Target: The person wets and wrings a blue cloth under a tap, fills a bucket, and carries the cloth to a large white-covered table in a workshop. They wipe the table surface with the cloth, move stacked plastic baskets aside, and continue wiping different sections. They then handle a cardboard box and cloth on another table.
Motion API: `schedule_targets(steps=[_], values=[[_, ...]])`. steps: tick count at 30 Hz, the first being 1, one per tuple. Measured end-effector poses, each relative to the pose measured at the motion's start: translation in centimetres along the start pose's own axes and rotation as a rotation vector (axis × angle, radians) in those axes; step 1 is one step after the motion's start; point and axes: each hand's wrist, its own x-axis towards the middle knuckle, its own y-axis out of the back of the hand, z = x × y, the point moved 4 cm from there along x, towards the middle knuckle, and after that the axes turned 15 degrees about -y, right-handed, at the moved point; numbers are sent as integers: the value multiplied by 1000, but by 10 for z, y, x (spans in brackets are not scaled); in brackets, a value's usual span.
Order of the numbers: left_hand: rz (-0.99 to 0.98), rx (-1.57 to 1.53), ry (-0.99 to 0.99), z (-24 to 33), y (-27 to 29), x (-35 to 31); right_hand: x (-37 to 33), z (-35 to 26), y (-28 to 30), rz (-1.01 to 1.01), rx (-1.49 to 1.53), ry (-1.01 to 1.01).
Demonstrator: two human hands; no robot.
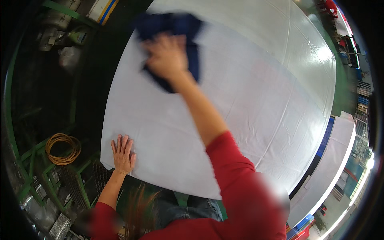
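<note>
On the white sheet (224,120) covering the tabletop: right hand (166,56) is out at the far end, arm fully stretched, fingers closed on a dark blue cloth (172,30). Cloth is bunched, sits near the sheet's far-left edge, spills out above and to the right of the hand, a bit of it shows below the wrist too. Motion blur on hand and cloth, so can't tell how much of the cloth is off the sheet vs lying on it.

Left hand (123,154) is flat on the sheet at its near-left corner, palm down, fingers spread wide, holding nothing. Well apart from the cloth.

Sheet itself: smooth, a few long creases running away from the near edge, glare patch toward its far-right side.

Off the sheet's left edge: coil of tan hose (63,149) on the floor beside the left hand, green metal frame (28,156) around it. Second white-covered tabletop (336,160) just right of the sheet, blue edge between them
</note>
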Motion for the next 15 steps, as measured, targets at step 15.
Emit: schedule_targets(steps=[15], values=[[-27,156,-115,0,-5,-2,-51,432,240,218,-338,-664]])
